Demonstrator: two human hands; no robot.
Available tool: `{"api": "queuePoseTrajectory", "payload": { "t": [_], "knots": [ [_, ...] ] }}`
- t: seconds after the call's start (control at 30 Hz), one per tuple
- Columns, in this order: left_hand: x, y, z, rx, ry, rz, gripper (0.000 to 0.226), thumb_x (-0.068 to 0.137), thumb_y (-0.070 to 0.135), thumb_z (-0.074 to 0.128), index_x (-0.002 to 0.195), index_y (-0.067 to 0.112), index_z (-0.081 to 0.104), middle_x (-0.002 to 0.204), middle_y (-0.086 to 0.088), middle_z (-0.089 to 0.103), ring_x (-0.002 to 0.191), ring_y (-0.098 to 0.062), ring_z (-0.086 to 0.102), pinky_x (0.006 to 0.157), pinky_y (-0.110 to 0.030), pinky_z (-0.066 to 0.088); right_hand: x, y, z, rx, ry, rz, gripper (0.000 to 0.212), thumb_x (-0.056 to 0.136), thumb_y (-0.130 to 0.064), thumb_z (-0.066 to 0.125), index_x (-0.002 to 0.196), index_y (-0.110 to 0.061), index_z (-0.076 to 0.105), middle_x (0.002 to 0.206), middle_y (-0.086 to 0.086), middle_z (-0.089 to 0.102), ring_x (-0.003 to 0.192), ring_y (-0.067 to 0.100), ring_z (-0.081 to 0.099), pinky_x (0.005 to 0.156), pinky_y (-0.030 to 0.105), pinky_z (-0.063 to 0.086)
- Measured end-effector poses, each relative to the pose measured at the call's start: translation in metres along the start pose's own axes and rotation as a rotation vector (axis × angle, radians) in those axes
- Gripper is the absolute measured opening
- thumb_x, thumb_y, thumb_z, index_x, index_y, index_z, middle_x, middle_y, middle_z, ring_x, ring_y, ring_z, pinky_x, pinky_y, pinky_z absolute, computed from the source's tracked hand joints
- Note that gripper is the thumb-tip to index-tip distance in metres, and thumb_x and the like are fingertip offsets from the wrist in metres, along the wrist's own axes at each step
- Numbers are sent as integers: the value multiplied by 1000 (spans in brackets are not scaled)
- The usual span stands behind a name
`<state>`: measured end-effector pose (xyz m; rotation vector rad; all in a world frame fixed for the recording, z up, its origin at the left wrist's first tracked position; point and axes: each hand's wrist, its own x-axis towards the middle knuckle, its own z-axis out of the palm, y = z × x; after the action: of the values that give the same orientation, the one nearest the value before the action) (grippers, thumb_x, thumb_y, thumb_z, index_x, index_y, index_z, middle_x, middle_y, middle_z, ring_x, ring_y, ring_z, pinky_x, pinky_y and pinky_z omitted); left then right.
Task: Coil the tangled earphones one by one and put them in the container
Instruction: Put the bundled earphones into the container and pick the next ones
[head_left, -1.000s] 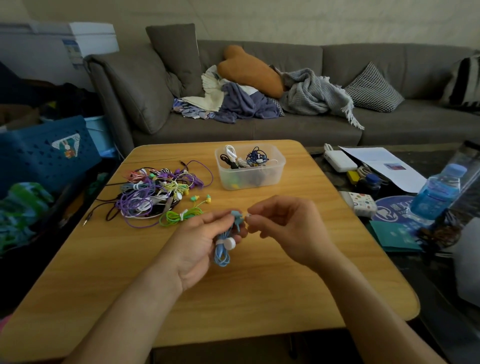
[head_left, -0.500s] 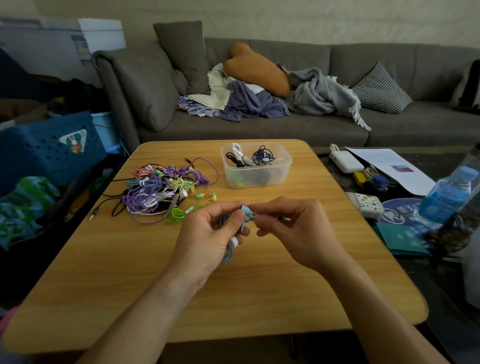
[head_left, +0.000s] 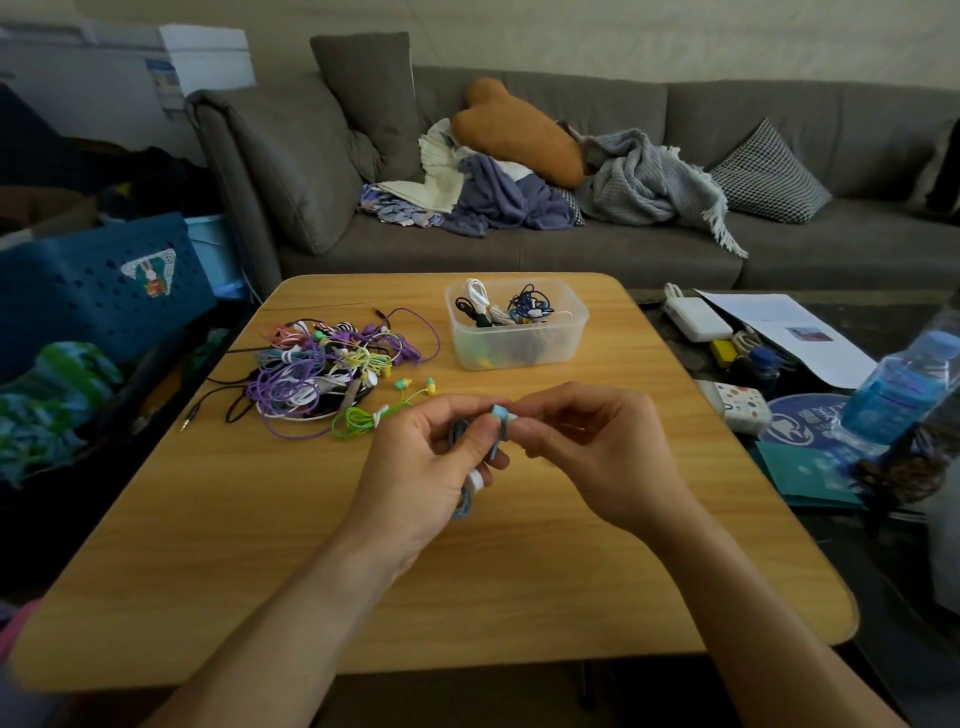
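Head view shows the left hand (head_left: 415, 462) curled round a coiled blue earphone (head_left: 464, 501), held just above the wooden table (head_left: 545, 582). The right hand (head_left: 592, 452) pinches its blue earbud (head_left: 500, 413) with thumb and finger. I think this is the end of coiling this one. Next, tuck the end in and drop it in the clear container (head_left: 517, 343) further back. The tangled pile (head_left: 322, 371) waits at the left.

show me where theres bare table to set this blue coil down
Bare wood lies between the hands and the near table edge, and right of the container. The far left is crowded by the tangled earphones.
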<state>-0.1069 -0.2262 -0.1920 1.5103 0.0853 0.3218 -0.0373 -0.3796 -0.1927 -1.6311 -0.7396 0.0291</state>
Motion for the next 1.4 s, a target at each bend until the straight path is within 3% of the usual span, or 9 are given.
{"api": "queuePoseTrajectory", "payload": {
  "t": [0.3,0.57,0.63,0.77,0.9,1.1,1.23,1.33,1.4],
  "knots": [
    [3,2,-2,-151,-71,-167,16,88,20,62,95,7,67,82,-8,68,73,-21,65,58,-27,49,1,3,-1,51,-27,0,22,75,-15,77,94,-5,77,87,4,77,71,14,68,66,26,55],
    [0,4,-3,-262,-136,-337,8,87,14,58,81,10,56,65,-9,58,45,-16,48,38,-19,33,2,5,-1,90,-89,-15,18,74,-13,78,89,-4,78,85,5,76,77,10,69,67,21,50],
    [2,3,-4,-292,-168,-364,17,93,8,53,76,11,54,64,-8,52,41,-14,41,36,-17,27,2,6,-2,48,-106,-25,18,75,-17,79,91,-6,78,84,5,76,79,17,69,68,28,50],
    [2,3,-8,-358,-263,-420,24,95,2,45,73,10,48,62,-7,46,35,-10,34,32,-14,22,2,9,-5,59,-102,-12,22,69,-19,81,89,-10,80,81,3,61,78,20,54,71,30,47],
    [0,4,-11,-288,-304,-459,22,95,6,48,74,11,45,60,-7,45,33,-9,31,35,-15,14,0,7,-7,90,-172,24,22,67,-16,82,87,-7,79,81,3,62,74,14,56,63,19,46],
    [0,2,-10,-149,-262,-389,28,97,2,49,71,13,47,58,-7,48,35,-10,31,36,-15,13,-1,4,-2,160,-178,59,15,70,-10,80,83,-3,77,84,12,73,73,21,65,51,30,49],
    [0,3,-8,-133,-267,-320,16,91,14,56,78,10,48,58,-7,50,35,-11,33,36,-16,14,-2,4,1,274,-111,190,17,63,-11,82,78,-6,75,80,14,75,72,24,71,60,31,57],
    [1,4,-9,-150,-252,-289,19,79,24,61,78,9,50,56,-7,51,37,-11,35,34,-13,20,-4,7,9,421,-67,303,37,59,-18,84,86,4,72,80,25,72,78,35,69,82,48,59],
    [1,6,-12,-181,-247,-306,20,78,24,61,85,6,52,56,-6,51,37,-9,37,32,-12,24,-4,6,13,385,-31,248,33,62,-15,83,86,5,72,78,23,72,74,33,69,80,46,59]
  ]
}}
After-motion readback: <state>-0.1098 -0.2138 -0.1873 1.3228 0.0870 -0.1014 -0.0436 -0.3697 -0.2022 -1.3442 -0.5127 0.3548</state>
